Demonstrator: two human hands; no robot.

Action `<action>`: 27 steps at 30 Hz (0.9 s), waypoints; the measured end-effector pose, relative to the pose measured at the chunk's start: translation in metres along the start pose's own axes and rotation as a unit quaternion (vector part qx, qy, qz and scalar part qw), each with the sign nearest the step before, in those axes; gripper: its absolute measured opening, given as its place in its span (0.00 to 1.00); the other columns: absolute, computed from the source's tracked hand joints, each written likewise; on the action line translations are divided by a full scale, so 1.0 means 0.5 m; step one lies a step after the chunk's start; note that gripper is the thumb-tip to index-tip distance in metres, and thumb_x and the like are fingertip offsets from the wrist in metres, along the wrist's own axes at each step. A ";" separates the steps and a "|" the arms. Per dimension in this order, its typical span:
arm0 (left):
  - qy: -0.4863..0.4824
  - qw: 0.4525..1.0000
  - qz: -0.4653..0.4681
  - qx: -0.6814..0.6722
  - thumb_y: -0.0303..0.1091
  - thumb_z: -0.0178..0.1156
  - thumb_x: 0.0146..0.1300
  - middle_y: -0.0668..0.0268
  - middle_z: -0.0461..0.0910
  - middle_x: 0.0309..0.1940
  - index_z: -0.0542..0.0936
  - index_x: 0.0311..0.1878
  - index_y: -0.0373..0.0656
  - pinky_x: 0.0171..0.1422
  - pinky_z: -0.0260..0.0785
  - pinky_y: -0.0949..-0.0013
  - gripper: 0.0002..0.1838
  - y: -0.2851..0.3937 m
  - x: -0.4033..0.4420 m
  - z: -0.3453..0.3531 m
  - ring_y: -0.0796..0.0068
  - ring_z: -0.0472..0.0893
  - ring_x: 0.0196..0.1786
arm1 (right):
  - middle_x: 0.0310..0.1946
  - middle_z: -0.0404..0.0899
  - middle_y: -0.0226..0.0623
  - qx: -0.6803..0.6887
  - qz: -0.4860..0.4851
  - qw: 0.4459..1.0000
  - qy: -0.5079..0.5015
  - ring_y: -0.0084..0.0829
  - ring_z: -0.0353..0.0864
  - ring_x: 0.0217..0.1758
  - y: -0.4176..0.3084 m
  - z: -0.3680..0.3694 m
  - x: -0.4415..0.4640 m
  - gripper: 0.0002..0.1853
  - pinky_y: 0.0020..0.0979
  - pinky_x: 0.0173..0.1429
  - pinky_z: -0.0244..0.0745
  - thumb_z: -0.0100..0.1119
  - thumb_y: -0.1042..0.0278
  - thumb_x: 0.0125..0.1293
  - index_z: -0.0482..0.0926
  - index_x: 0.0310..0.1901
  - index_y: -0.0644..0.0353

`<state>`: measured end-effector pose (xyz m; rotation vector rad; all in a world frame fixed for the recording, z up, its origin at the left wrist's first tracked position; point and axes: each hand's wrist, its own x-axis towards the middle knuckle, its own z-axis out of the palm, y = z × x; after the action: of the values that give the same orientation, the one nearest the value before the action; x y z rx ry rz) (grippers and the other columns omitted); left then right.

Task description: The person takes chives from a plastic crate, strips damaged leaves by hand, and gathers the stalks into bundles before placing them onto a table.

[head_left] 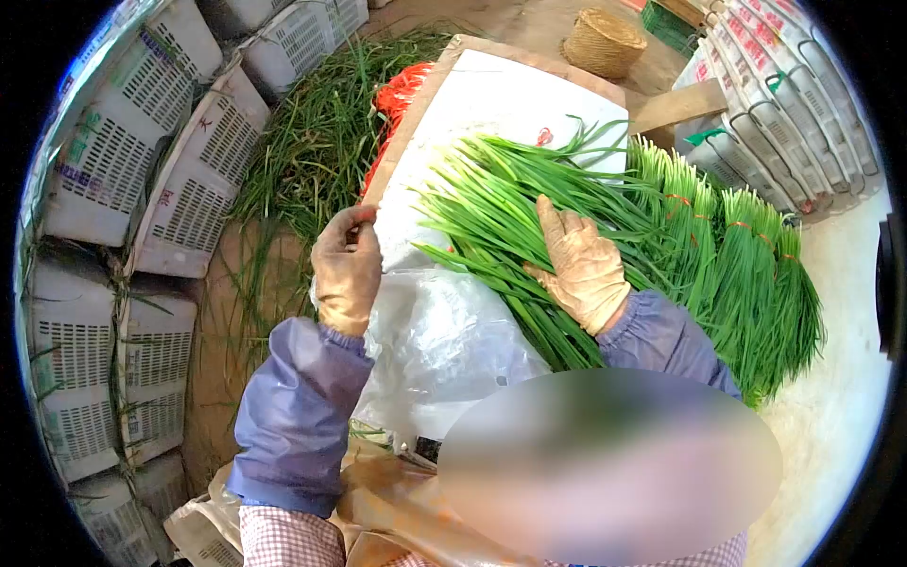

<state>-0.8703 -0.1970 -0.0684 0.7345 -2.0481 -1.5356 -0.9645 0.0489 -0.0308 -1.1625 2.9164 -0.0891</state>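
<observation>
A loose pile of long green chives [491, 203] lies across the white board [491, 85], pale ends toward the far left. My right hand [584, 269], in a tan glove, rests on top of the pile with its thumb apart from the fingers. At the board's left edge, my left hand [348, 269], also gloved, has thumb and fingers pinched together; whatever is between them is too small to make out. Red-orange ties [402, 99] hang along that edge beyond it. Clear plastic sheeting [444, 326] covers the near side of the board.
Tied chive bundles [742, 255] stand at the right. Stacked white crates [203, 170] line the left, with loose green leaves [312, 132] heaped beside them. A twine roll [605, 42] sits at the back, near more crates [794, 104]. A blurred patch hides the lower middle.
</observation>
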 end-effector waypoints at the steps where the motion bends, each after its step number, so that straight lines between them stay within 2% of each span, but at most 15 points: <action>1: 0.003 0.999 -0.044 0.023 0.26 0.52 0.61 0.68 0.78 0.33 0.78 0.43 0.37 0.39 0.68 0.80 0.09 -0.006 -0.003 -0.015 0.80 0.75 0.33 | 0.44 0.69 0.44 0.004 -0.016 1.000 0.006 0.43 0.70 0.47 0.001 -0.006 -0.004 0.45 0.38 0.47 0.71 0.66 0.53 0.47 0.55 0.64 0.63; 2: -0.020 0.998 -0.051 0.007 0.34 0.55 0.61 0.69 0.76 0.27 0.78 0.44 0.36 0.30 0.65 0.78 0.12 -0.046 0.004 -0.025 0.84 0.72 0.26 | 0.43 0.69 0.44 0.006 -0.031 0.999 0.013 0.42 0.70 0.47 0.002 -0.015 -0.008 0.46 0.39 0.47 0.70 0.66 0.51 0.46 0.55 0.64 0.63; 3: -0.019 0.999 -0.050 0.007 0.34 0.55 0.61 0.69 0.76 0.27 0.78 0.44 0.36 0.30 0.65 0.78 0.12 -0.034 0.002 -0.025 0.84 0.72 0.26 | 0.43 0.69 0.44 0.006 -0.032 0.999 0.014 0.42 0.70 0.47 0.003 -0.024 -0.012 0.46 0.39 0.47 0.70 0.66 0.51 0.46 0.55 0.64 0.63; 5: -0.078 0.976 -0.180 -0.097 0.38 0.54 0.63 0.67 0.77 0.37 0.73 0.52 0.39 0.34 0.65 0.79 0.17 0.001 -0.002 -0.022 0.81 0.74 0.31 | 0.47 0.67 0.44 -0.020 -0.056 0.998 0.005 0.42 0.67 0.50 0.000 -0.048 -0.021 0.49 0.45 0.52 0.65 0.67 0.47 0.43 0.54 0.65 0.62; 6: -0.099 0.974 -0.136 -0.149 0.45 0.54 0.63 0.63 0.75 0.47 0.70 0.57 0.39 0.38 0.67 0.76 0.24 -0.024 0.010 -0.016 0.76 0.75 0.40 | 0.53 0.63 0.47 -0.012 -0.042 0.999 -0.018 0.46 0.62 0.57 -0.006 -0.059 -0.024 0.52 0.50 0.58 0.58 0.68 0.45 0.41 0.52 0.66 0.61; 7: -0.097 0.974 -0.137 -0.151 0.45 0.54 0.63 0.63 0.75 0.47 0.70 0.57 0.39 0.38 0.67 0.76 0.24 -0.019 0.025 -0.007 0.76 0.75 0.40 | 0.53 0.63 0.47 -0.014 -0.044 0.999 -0.019 0.46 0.62 0.57 -0.011 -0.057 -0.027 0.52 0.50 0.58 0.58 0.68 0.45 0.41 0.52 0.66 0.61; 9: -0.080 0.987 0.124 -0.059 0.52 0.50 0.64 0.59 0.70 0.56 0.68 0.59 0.40 0.49 0.67 0.70 0.28 -0.004 0.060 0.026 0.68 0.72 0.52 | 0.58 0.59 0.50 -0.026 -0.054 0.998 0.033 0.51 0.57 0.62 -0.022 -0.054 -0.031 0.55 0.52 0.62 0.53 0.68 0.45 0.40 0.50 0.67 0.58; 11: -0.193 0.962 -0.036 -0.187 0.52 0.45 0.67 0.57 0.66 0.61 0.68 0.60 0.39 0.61 0.60 0.67 0.28 -0.004 0.111 0.056 0.66 0.68 0.59 | 0.63 0.54 0.52 -0.015 -0.043 0.999 -0.007 0.56 0.52 0.66 -0.040 -0.056 -0.030 0.56 0.55 0.65 0.48 0.68 0.45 0.40 0.46 0.69 0.53; 12: -0.229 0.957 -0.089 -0.157 0.56 0.43 0.66 0.58 0.67 0.60 0.66 0.61 0.38 0.66 0.52 0.64 0.32 -0.049 0.141 0.077 0.67 0.65 0.61 | 0.63 0.52 0.52 -0.022 -0.045 0.999 0.002 0.56 0.51 0.66 -0.050 -0.054 -0.033 0.57 0.56 0.66 0.47 0.69 0.45 0.40 0.45 0.69 0.51; 13: -0.226 0.957 0.059 -0.173 0.60 0.47 0.63 0.58 0.68 0.58 0.66 0.61 0.37 0.66 0.52 0.61 0.36 -0.046 0.129 0.087 0.67 0.65 0.61 | 0.64 0.51 0.52 -0.030 -0.046 0.998 0.009 0.57 0.50 0.66 -0.055 -0.048 -0.035 0.57 0.57 0.66 0.45 0.69 0.45 0.39 0.44 0.69 0.49; 15: -0.208 0.955 0.060 -0.204 0.50 0.49 0.65 0.60 0.73 0.51 0.68 0.58 0.35 0.59 0.59 0.71 0.28 -0.049 0.117 0.084 0.67 0.70 0.54 | 0.65 0.48 0.52 -0.034 -0.041 0.999 0.008 0.58 0.48 0.67 -0.058 -0.016 -0.030 0.59 0.58 0.67 0.43 0.70 0.47 0.38 0.41 0.70 0.45; 17: -0.109 0.976 0.003 -0.190 0.50 0.49 0.65 0.60 0.75 0.45 0.69 0.57 0.35 0.54 0.64 0.71 0.27 -0.051 0.117 0.068 0.70 0.73 0.48 | 0.65 0.48 0.52 0.005 -0.010 1.000 0.020 0.58 0.48 0.66 -0.050 0.018 -0.013 0.60 0.58 0.66 0.44 0.71 0.48 0.37 0.41 0.70 0.45; 19: -0.006 0.967 -0.105 -0.231 0.49 0.54 0.62 0.68 0.74 0.31 0.74 0.47 0.36 0.32 0.65 0.79 0.24 -0.013 0.070 0.028 0.85 0.72 0.32 | 0.65 0.48 0.51 0.021 -0.019 0.999 0.029 0.58 0.49 0.66 -0.041 0.028 -0.009 0.61 0.58 0.66 0.45 0.72 0.50 0.37 0.40 0.70 0.45; 23: -0.223 0.935 -0.271 -0.049 0.53 0.59 0.58 0.70 0.72 0.19 0.76 0.38 0.36 0.16 0.54 0.79 0.24 0.009 0.011 -0.035 0.83 0.65 0.13 | 0.65 0.48 0.50 0.038 -0.023 0.999 0.029 0.56 0.49 0.66 -0.036 0.030 -0.004 0.61 0.58 0.65 0.45 0.72 0.50 0.37 0.40 0.70 0.46; 27: -0.269 0.887 -0.340 -0.159 0.53 0.61 0.56 0.67 0.73 0.21 0.74 0.37 0.34 0.17 0.55 0.81 0.25 0.021 0.005 0.003 0.84 0.64 0.15 | 0.65 0.49 0.48 0.021 -0.023 0.999 0.032 0.55 0.49 0.66 -0.046 0.025 -0.008 0.61 0.59 0.65 0.45 0.72 0.50 0.37 0.40 0.70 0.46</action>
<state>-0.8745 -0.1950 -0.0584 1.0473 -1.8876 -2.6514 -0.9455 0.0343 -0.0423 -1.2431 2.9270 -0.1910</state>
